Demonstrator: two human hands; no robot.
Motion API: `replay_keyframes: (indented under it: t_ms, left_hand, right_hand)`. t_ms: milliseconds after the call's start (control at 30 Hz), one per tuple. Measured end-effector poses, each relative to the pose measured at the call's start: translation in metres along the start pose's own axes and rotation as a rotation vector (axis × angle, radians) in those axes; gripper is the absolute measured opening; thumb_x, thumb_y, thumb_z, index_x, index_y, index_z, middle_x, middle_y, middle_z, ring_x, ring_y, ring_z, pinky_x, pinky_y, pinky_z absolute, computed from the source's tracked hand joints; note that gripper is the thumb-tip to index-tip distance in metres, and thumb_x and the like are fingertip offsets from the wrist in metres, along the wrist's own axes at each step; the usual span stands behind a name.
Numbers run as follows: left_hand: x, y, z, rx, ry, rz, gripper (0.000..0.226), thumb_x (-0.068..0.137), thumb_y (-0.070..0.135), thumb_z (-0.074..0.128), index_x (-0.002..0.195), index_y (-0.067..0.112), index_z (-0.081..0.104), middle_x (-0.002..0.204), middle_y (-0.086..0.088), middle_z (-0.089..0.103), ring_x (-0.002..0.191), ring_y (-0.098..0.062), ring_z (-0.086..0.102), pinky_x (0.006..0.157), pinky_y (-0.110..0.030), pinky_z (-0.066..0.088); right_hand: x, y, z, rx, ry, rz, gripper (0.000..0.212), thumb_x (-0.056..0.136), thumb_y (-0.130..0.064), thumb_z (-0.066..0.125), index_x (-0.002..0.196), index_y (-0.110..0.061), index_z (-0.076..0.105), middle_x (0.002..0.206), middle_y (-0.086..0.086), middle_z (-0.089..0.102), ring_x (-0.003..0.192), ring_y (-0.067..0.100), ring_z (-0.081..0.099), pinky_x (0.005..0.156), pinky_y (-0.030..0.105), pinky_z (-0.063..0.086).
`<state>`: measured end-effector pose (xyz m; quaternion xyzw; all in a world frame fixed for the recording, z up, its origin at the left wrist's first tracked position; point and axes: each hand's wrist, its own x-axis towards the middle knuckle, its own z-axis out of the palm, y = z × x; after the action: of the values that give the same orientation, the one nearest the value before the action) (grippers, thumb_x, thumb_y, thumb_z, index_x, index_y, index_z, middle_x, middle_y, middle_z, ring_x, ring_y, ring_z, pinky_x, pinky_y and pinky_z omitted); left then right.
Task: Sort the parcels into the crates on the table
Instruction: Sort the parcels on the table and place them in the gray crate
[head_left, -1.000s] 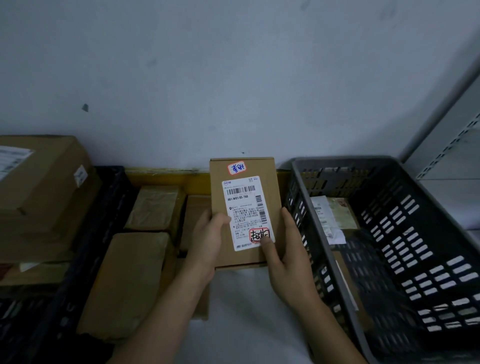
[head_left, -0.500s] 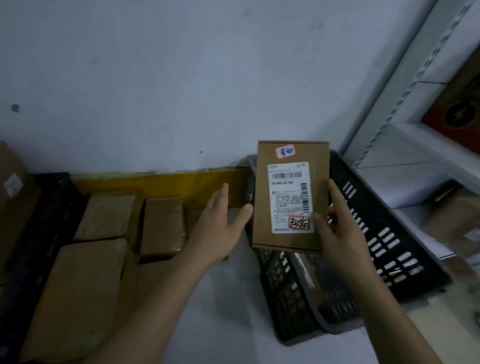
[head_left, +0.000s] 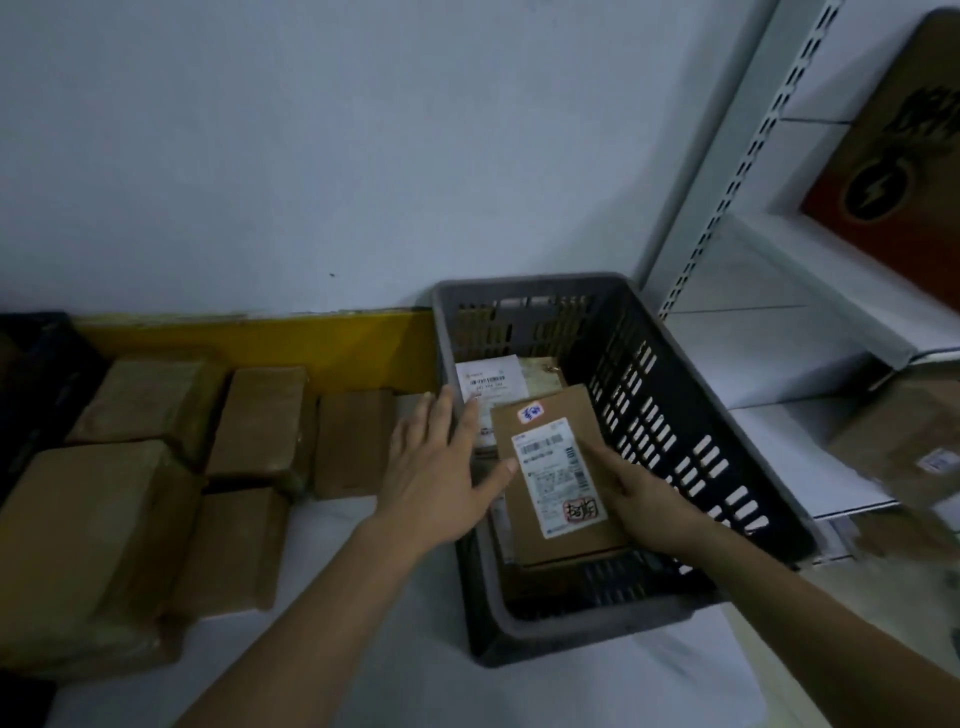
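Head view: right hand grips the right edge of a flat brown parcel, fingers closed on it, holding it tilted inside the grey slotted crate. White shipping label faces up; a small sticker sits near the parcel's top edge, a red-outlined stamp near the label's bottom. Left hand open, fingers spread, hovering over the crate's left rim, thumb tip just beside the parcel's left edge; contact can't be judged. Under the parcel, another labelled package lies on the crate floor. Crate sits on the white desk. To the left, several brown wrapped parcels lie on the desk near a yellow strip along the wall. White shelving stands to the right.
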<state>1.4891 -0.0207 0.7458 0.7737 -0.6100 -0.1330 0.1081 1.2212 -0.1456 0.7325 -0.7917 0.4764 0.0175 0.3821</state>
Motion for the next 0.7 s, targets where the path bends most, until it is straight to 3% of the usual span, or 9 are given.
replay_keyframes:
  t_ms: [100, 200, 400, 533, 700]
  left_hand:
    - [-0.001, 0.007, 0.013, 0.024, -0.012, -0.082, 0.101, 0.094, 0.089, 0.022, 0.170, 0.029, -0.006, 0.177, -0.001, -0.018, 0.163, -0.026, -0.017, 0.132, -0.054, 0.000]
    - [-0.006, 0.009, 0.019, 0.007, -0.012, -0.158, 0.102, 0.093, 0.088, 0.027, 0.170, 0.030, -0.006, 0.178, 0.003, -0.013, 0.163, -0.025, -0.014, 0.132, -0.053, 0.005]
    - [-0.014, 0.012, 0.019, 0.025, -0.026, -0.205, 0.106, 0.092, 0.089, 0.034, 0.169, 0.032, -0.010, 0.178, 0.002, -0.013, 0.163, -0.025, -0.017, 0.132, -0.054, 0.008]
    - [-0.016, 0.012, 0.021, 0.032, -0.016, -0.217, 0.106, 0.091, 0.091, 0.032, 0.169, 0.034, -0.011, 0.179, 0.000, -0.012, 0.163, -0.025, -0.015, 0.131, -0.054, 0.007]
    - [-0.017, 0.013, 0.022, 0.017, -0.012, -0.236, 0.102, 0.093, 0.089, 0.033, 0.169, 0.036, -0.010, 0.179, 0.000, -0.008, 0.163, -0.025, -0.014, 0.130, -0.054, 0.007]
  right_hand:
    - [0.023, 0.017, 0.013, 0.058, -0.153, -0.008, 0.074, 0.113, -0.018, 0.049, 0.167, -0.053, 0.012, 0.154, -0.001, 0.056, 0.133, 0.020, 0.061, 0.116, 0.039, 0.051]
    - [0.044, 0.016, 0.026, 0.109, -0.226, -0.004, 0.086, 0.104, -0.007, 0.052, 0.159, -0.061, 0.014, 0.154, 0.005, 0.058, 0.133, 0.023, 0.062, 0.114, 0.042, 0.053]
    - [0.070, 0.016, 0.048, -0.105, -0.382, -0.065, 0.098, 0.105, -0.035, 0.062, 0.167, -0.048, -0.013, 0.152, 0.009, 0.058, 0.134, 0.027, 0.062, 0.110, 0.037, 0.051]
    - [0.081, 0.023, 0.061, -0.320, -0.467, -0.076, 0.107, 0.105, -0.031, 0.064, 0.166, -0.038, -0.023, 0.158, 0.014, 0.054, 0.135, 0.029, 0.062, 0.113, 0.042, 0.052]
    - [0.087, 0.025, 0.074, -0.678, -0.420, -0.105, 0.106, 0.099, -0.061, 0.063, 0.170, -0.034, -0.010, 0.166, 0.015, 0.040, 0.137, 0.035, 0.056, 0.109, 0.042, 0.053]
